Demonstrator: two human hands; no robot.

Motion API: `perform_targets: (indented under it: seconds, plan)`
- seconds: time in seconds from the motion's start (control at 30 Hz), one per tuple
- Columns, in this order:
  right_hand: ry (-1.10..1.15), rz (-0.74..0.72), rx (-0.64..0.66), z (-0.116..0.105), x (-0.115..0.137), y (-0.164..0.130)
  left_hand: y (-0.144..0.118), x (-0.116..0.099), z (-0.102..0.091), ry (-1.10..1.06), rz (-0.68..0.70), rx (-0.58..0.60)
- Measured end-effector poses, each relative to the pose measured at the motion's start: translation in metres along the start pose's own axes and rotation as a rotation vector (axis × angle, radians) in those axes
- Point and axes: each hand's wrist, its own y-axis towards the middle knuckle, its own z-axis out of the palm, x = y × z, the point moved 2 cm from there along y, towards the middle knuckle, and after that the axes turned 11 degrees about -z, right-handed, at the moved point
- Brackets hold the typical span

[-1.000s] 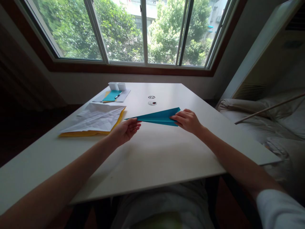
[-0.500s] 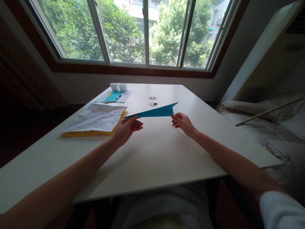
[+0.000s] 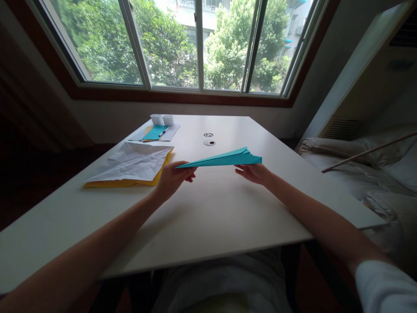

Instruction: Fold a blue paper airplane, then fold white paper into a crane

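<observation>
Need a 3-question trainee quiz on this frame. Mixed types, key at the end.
1. Multiple choice: which part of the folded blue paper does the left hand hold?
A) the wide end
B) the narrow, pointed end
C) the middle
2. Fill in: the colour showing from under the crumpled white sheet is ____.
3. True or false: the pen lies on the crumpled white sheet.

Key:
1. B
2. Yellow
3. False; it lies across the edge of the flat blue sheet.
</observation>
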Motion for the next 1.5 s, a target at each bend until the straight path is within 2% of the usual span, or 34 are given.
perform_targets:
  seconds: [0.1,0.3,0.57,0.8,0.93,1.1,1.2,1.3,1.4,1.5]
  plan:
    - [0.065,-0.035,0.012,-0.008,-0.001,0.002,0.002,-0.001,-0.003,-0.047,0.032,-0.068]
    - [0.08,-0.084,-0.031,-0.021,-0.002,0.006,0.005,0.001,-0.008,-0.055,0.048,-0.103]
    - [0.132,-0.18,-0.062,-0.026,0.0,0.01,0.01,0.007,-0.015,0.078,0.141,-0.077]
    - [0.178,-0.167,-0.062,-0.024,0.0,0.009,0.006,0.003,-0.012,0.102,0.223,-0.044]
    - [0.354,-0.074,-0.086,-0.015,0.002,0.006,0.003,0.003,-0.006,0.073,0.2,-0.024]
    - [0.59,0.025,-0.133,0.001,0.007,-0.001,0.001,0.005,-0.003,0.027,0.197,-0.054]
    - [0.643,0.093,-0.091,0.011,0.008,-0.006,-0.003,0.005,0.002,0.027,0.204,-0.017]
    - [0.642,0.147,0.035,0.022,0.008,-0.015,-0.008,0.003,0.009,0.036,0.231,0.043]
    - [0.623,0.164,0.171,0.033,0.011,-0.023,-0.012,0.001,0.016,0.044,0.26,0.087]
    - [0.594,0.165,0.214,0.038,0.014,-0.028,-0.013,0.0,0.019,0.04,0.247,0.102]
